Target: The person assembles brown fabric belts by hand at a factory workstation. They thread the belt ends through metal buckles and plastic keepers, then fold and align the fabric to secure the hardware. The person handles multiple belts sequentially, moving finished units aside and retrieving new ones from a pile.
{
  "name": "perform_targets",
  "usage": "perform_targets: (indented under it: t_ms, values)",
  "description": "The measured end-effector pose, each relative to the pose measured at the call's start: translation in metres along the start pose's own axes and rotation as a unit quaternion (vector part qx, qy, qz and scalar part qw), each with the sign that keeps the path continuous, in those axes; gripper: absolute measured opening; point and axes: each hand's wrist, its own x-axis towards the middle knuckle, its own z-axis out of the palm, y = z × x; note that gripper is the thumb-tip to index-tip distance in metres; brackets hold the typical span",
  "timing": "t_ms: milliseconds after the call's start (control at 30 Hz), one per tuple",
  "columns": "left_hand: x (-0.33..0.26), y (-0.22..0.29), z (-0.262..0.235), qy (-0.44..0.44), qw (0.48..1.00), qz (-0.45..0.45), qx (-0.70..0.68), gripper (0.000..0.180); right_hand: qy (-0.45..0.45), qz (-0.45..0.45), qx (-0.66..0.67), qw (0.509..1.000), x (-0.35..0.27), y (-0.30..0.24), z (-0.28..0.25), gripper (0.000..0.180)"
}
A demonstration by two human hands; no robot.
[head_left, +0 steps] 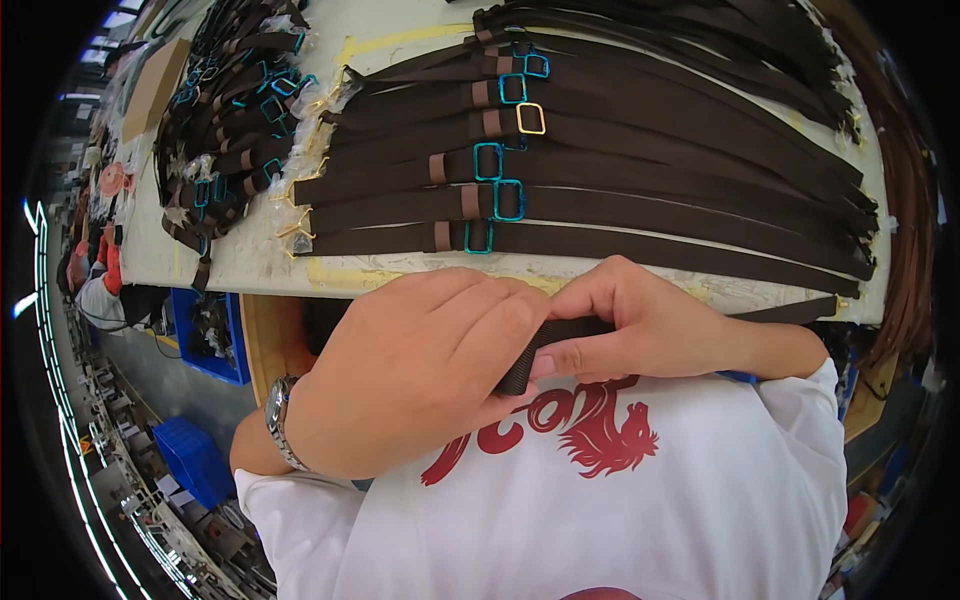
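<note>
Belt strap [560, 335], dark brown and woven, is held close to the person's chest, just below the near edge of a white worktable [400, 275]. Its cut end pokes down from between the two hands, and the rest runs off to the right along the table edge.

Largest in view is the table, pale and scuffed, with yellow tape lines on it. Across it lie rows of finished belts [600, 200], flat and side by side, each with a square buckle; most buckles are teal and one is gold [531, 118]. A second, looser heap of belts [235, 120] sits at the table's far left. Beyond the left edge the room looks like a workshop, with blue bins [195, 455] on the floor and cluttered benches.

Left hand [420, 365] is curled over the strap end, fingers folded round it, a metal watch [280, 420] on the wrist. Right hand [640, 325] pinches the strap from the other side, thumb beneath and fingers on top.

A likely risk: the end is gripped only near its tip, so a loosened pinch could let it slip down out of reach. The trailing length might also drag on the nearest belts and pull the row crooked.
</note>
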Motion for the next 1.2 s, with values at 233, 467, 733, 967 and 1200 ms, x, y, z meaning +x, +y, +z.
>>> perform_targets:
  t_ms: [233, 467, 733, 967, 1200]
  values:
    - [-0.003, -0.01, -0.01, -0.074, 0.996, -0.008, -0.056, 0.054, 0.001, -0.058, -0.047, 0.997, -0.013, 0.004, -0.006, 0.028]
    - [-0.028, -0.039, 0.014, -0.009, 0.97, -0.028, -0.242, 0.048, -0.003, -0.084, -0.069, 0.994, -0.041, 0.006, -0.025, 0.025]
    - [-0.049, -0.051, 0.019, -0.081, 0.928, -0.131, -0.339, 0.035, 0.036, -0.182, -0.319, 0.929, -0.064, 0.011, -0.066, 0.025]
    - [-0.031, -0.038, 0.028, -0.073, 0.98, -0.066, -0.175, 0.037, 0.008, -0.225, -0.351, 0.909, -0.004, 0.017, -0.017, 0.033]
    - [-0.047, -0.058, 0.023, -0.069, 0.944, -0.119, -0.301, 0.03, 0.005, -0.219, -0.295, 0.93, 0.019, 0.024, -0.01, 0.029]
